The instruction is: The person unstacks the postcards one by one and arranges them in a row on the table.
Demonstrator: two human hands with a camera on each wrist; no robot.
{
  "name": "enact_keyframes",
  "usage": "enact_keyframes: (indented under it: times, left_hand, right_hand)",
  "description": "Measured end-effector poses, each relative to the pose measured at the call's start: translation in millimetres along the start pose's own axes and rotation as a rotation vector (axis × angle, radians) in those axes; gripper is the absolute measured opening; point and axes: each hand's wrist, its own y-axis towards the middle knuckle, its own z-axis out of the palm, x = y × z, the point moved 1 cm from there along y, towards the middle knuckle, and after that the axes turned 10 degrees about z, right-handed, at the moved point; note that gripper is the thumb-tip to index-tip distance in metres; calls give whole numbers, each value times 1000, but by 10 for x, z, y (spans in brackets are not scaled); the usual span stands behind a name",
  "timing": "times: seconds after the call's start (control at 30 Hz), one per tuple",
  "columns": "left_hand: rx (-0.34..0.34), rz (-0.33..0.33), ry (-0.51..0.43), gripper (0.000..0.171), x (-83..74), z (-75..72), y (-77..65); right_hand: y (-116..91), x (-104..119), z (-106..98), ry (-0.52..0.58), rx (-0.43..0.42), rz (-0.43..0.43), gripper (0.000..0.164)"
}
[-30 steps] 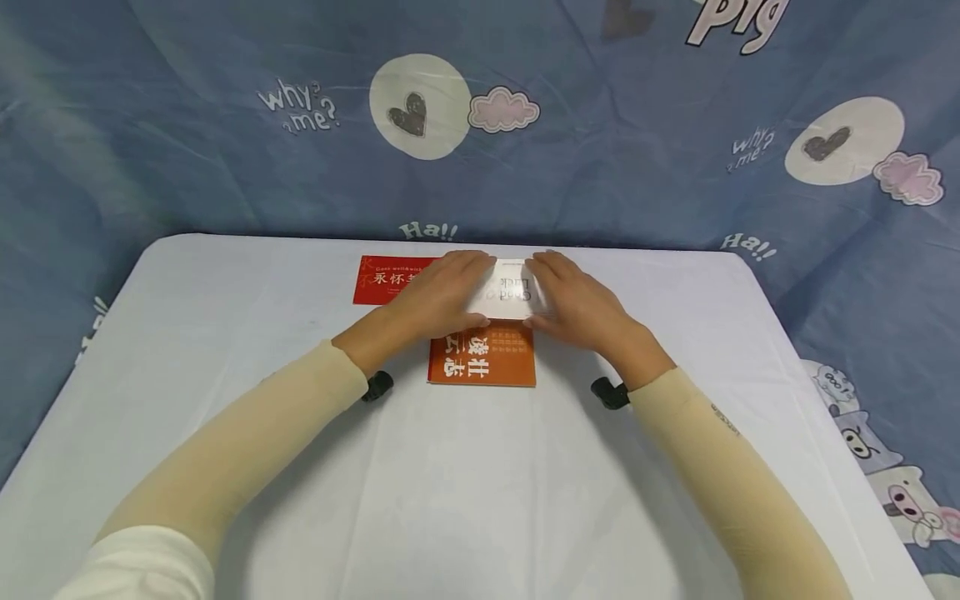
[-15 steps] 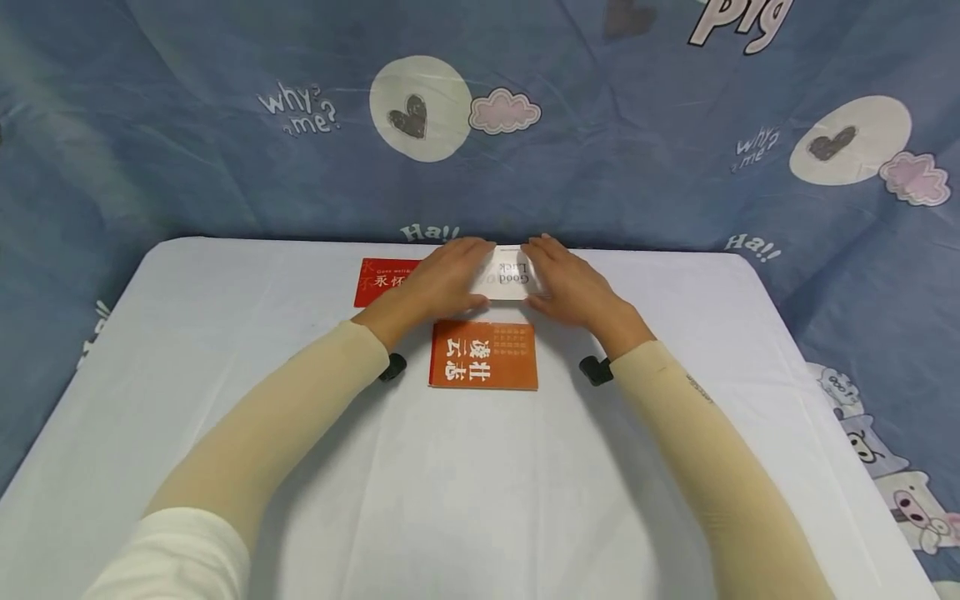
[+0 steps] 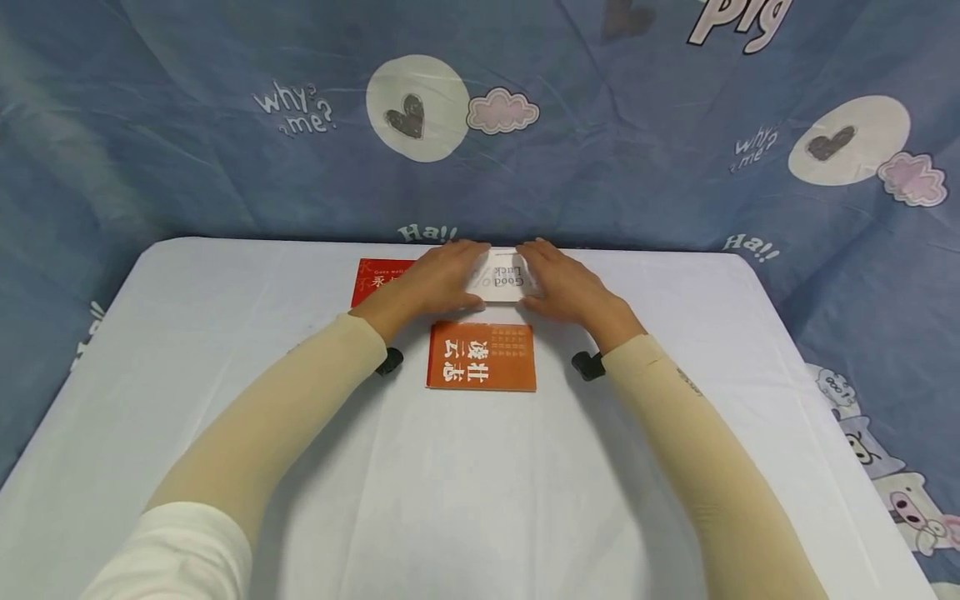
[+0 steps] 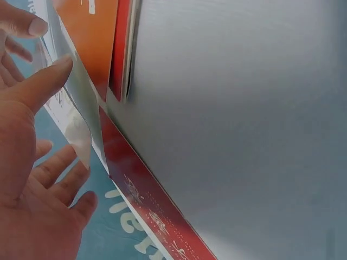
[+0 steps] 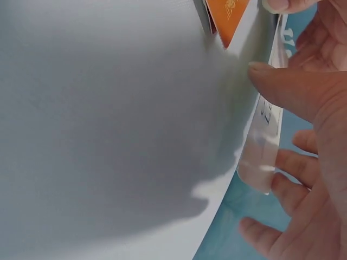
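Note:
A white booklet (image 3: 501, 279) printed "Good Luck" is near the table's far edge, its lettering upside down in the head view. My left hand (image 3: 438, 281) holds its left end, thumb on the near side and fingers on the far side. At the right end, my right hand (image 3: 564, 283) grips it the same way, as the right wrist view also shows. Just nearer to me lies an orange booklet (image 3: 482, 357) with white characters, apart from the white one. A red booklet (image 3: 377, 279) lies to the left, partly hidden behind my left hand and wrist.
A white cloth (image 3: 450, 483) covers the table. Behind its far edge hangs a blue printed curtain (image 3: 585, 167), which also runs down the right side. Black wrist straps or mounts (image 3: 588, 365) show under both sleeves.
The white booklet has moved away from me, off the orange booklet's far edge, with both hands holding it. Over the last half second it has shifted only slightly.

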Motion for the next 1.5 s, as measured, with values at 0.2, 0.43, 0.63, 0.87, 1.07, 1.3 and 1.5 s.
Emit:
enact_keyframes:
  times: [0.2, 0.43, 0.63, 0.87, 1.07, 1.3, 1.5]
  left_hand:
    - [37, -19, -27, 95, 40, 31, 21]
    - [60, -5, -19, 89, 74, 50, 39]
    - [78, -3, -6, 80, 62, 19, 9]
    - [98, -4, -2, 80, 28, 1, -3]
    - [95, 1, 2, 79, -21, -18, -15]
    - [80, 31, 113, 86, -123, -21, -12]
    - [20, 91, 196, 84, -200, 15, -77]
  right_hand:
    - [9, -9, 31, 37, 43, 16, 78]
    - [48, -70, 74, 107, 109, 21, 82]
    - [87, -114, 100, 151, 165, 37, 86]
    - [82, -140, 97, 183, 149, 18, 87]
    - [55, -172, 107, 207, 123, 13, 90]
    - [3, -197, 103, 198, 76, 12, 90]
    - [-150, -179, 47, 201, 30, 16, 88]
